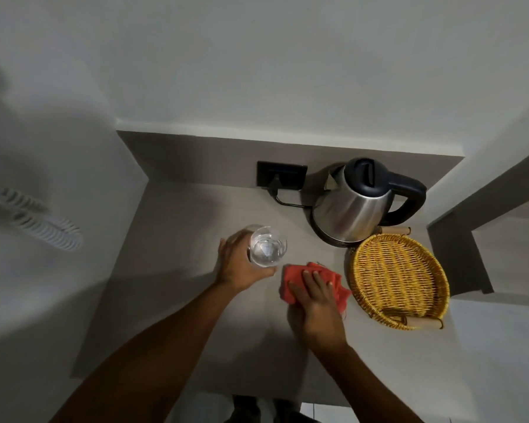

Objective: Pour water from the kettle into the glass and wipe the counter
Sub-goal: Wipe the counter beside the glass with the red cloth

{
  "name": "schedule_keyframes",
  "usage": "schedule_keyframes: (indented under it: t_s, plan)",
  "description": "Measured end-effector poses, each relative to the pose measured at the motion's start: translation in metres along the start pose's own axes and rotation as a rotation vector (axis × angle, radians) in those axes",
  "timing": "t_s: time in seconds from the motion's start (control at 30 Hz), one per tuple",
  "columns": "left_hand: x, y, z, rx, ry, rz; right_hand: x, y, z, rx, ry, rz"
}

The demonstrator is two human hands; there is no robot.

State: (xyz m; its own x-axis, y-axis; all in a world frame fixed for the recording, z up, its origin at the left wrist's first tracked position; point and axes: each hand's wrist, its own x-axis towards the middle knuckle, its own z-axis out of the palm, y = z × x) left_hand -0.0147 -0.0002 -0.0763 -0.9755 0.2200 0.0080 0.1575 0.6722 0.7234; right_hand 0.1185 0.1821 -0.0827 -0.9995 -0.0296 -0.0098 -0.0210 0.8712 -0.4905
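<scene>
Wiping looks underway: right hand (316, 296) lies flat, pressing the cloth (312, 283) on the counter (177, 270); left hand (239, 264) grasps the filled glass (268, 246). Kettle (356, 203) rests behind. Next, sweep the cloth past the glass.

The worktop (180, 270) is seen in a plain pale grey-beige, and the walls (257, 71) in off-white. The kettle (348, 209) is finished in brushed silver steel, with a black lid, handle and base. The glass (268, 245) is clear and colourless, as is the water held in it. The cloth (293, 277) is coloured an orange-red, without pattern. The basket (400, 276) is woven in a golden-yellow wicker pattern. The socket plate (281, 174) and its cord are black.
</scene>
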Motion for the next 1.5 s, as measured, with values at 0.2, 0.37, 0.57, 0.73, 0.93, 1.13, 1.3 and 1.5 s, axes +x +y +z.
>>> schedule_keyframes:
  t_s: [0.2,0.37,0.57,0.73,0.93,1.13,1.3,1.5]
  plan:
    - [0.002,-0.006,-0.046,-0.153,0.164,0.023,0.067,-0.045,0.035,-0.061,-0.160,-0.331]
    - [0.003,-0.018,-0.076,-0.028,0.213,-0.093,0.126,-0.020,0.014,-0.099,-0.051,-0.031]
    - [-0.005,-0.013,-0.092,-0.029,0.243,-0.039,-0.013,-0.027,0.041,0.093,-0.042,-0.258]
    - [-0.004,-0.016,-0.103,0.008,0.212,-0.098,0.057,-0.101,0.069,-0.050,-0.170,-0.449]
    - [-0.005,-0.009,-0.102,-0.007,0.242,-0.078,0.119,-0.030,0.017,-0.091,-0.067,-0.052]
    - [-0.013,0.003,-0.055,-0.151,0.115,-0.087,0.057,0.009,0.003,-0.085,-0.015,0.076]
    - [-0.021,0.014,-0.029,-0.166,0.083,-0.005,0.061,0.007,0.000,-0.105,-0.066,0.104]
    - [-0.021,0.014,-0.018,-0.152,0.033,0.017,0.063,0.002,-0.017,-0.009,-0.056,0.103]
